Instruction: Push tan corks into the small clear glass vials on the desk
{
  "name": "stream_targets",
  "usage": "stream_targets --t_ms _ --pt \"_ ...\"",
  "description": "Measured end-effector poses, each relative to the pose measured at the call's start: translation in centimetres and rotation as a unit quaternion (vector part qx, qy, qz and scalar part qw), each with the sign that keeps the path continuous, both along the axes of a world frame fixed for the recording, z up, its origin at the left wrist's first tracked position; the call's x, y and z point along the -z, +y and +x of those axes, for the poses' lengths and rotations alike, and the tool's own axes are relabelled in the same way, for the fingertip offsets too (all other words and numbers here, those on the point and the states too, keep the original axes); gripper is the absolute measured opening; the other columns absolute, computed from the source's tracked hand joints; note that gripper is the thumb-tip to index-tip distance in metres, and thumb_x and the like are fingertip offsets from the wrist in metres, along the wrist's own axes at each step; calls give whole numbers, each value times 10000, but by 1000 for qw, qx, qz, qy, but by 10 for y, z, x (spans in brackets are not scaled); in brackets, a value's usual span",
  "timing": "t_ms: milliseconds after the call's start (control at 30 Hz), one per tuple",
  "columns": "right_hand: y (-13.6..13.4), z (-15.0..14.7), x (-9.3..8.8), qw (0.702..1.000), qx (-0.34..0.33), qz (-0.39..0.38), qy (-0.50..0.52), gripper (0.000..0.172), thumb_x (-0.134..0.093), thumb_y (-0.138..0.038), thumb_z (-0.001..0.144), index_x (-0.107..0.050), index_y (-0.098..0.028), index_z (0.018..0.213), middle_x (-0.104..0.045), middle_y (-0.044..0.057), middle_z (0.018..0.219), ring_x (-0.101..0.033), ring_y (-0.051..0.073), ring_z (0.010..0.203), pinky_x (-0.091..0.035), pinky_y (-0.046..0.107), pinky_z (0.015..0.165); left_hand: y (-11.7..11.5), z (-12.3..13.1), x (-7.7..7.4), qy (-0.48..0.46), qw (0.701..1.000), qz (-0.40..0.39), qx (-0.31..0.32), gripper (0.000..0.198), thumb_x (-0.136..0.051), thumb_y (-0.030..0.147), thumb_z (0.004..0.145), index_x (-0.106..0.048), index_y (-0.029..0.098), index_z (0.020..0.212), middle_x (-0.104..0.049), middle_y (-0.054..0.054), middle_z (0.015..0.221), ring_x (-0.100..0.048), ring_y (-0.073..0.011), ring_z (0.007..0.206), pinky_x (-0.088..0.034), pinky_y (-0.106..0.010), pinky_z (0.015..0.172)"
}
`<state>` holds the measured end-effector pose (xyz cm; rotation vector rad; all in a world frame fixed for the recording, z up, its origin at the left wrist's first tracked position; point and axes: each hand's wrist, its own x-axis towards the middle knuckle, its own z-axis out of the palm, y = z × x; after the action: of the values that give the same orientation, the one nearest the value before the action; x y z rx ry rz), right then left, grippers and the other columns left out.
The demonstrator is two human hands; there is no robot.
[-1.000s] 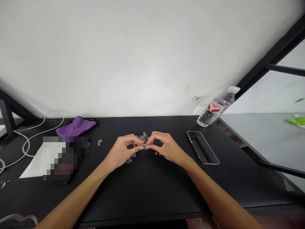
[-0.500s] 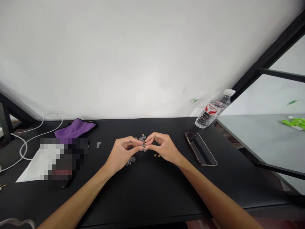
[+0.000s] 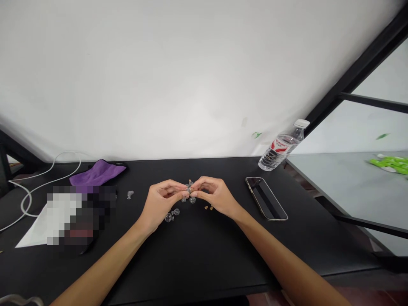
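Note:
At the middle of the black table, my left hand (image 3: 162,200) pinches a tiny clear glass bottle (image 3: 188,190) between thumb and fingers. Thumb and fingers of my right hand (image 3: 217,196) close at the bottle's mouth on a small tan cork, mostly hidden by the fingertips. More of these round little bottles lie just below and behind the fingertips, one glass bottle (image 3: 193,200) among them. Nearer my left wrist rest a few others, including a clear bottle (image 3: 168,217). Two loose corks (image 3: 211,208) lie under my right hand.
Further left lies a single clear piece (image 3: 130,194), with a purple cloth (image 3: 98,173), a white cable (image 3: 30,199) and a blurred-out white and dark item (image 3: 63,221) beyond. On the right are a phone (image 3: 266,199) and a water bottle (image 3: 280,148) leaning by a black frame.
Both hands stay joined at the fingertips, having shifted very slightly left along with the whole view. The small bottles by my left wrist show more fully now.

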<state>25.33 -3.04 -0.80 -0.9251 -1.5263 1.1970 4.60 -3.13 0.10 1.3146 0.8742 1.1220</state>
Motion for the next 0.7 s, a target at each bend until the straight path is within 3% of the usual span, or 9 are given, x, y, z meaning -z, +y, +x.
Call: stream_targets --t_ms 167,433,600,700 --pt "0 4 3 1000 4 27 -8 229 -829 -410 818 -775 -193 872 -725 51 870 -690 209 864 -560 356 819 0 -1 3 7 1000 4 1 210 -880 301 752 -769 165 866 -792 -68 893 -763 -237 873 -634 -362 842" --pt "1 7 5 999 -28 -29 -26 288 -835 -431 805 -732 -165 845 -726 48 865 -692 200 842 -549 343 817 0 -1 8 69 996 62 8 165 -837 309 808 -763 173 866 -769 -57 904 -747 -236 919 -605 -357 877" --pt "0 17 -6 987 -34 25 -155 235 -719 -424 916 -736 -190 924 -691 32 870 -615 174 795 -500 310 756 9 -7 7 154 981 110 42 288 -801 313 844 -723 198 1096 -738 -44 954 -698 -202 903 -542 -316 805" --pt "1 29 -13 971 -40 46 -232 214 -688 -399 938 -724 -194 888 -659 21 846 -552 152 720 -458 285 680 16 -18 1 229 960 147 63 246 -769 339 871 -718 206 1072 -681 -20 878 -623 -170 807 -474 -292 716"
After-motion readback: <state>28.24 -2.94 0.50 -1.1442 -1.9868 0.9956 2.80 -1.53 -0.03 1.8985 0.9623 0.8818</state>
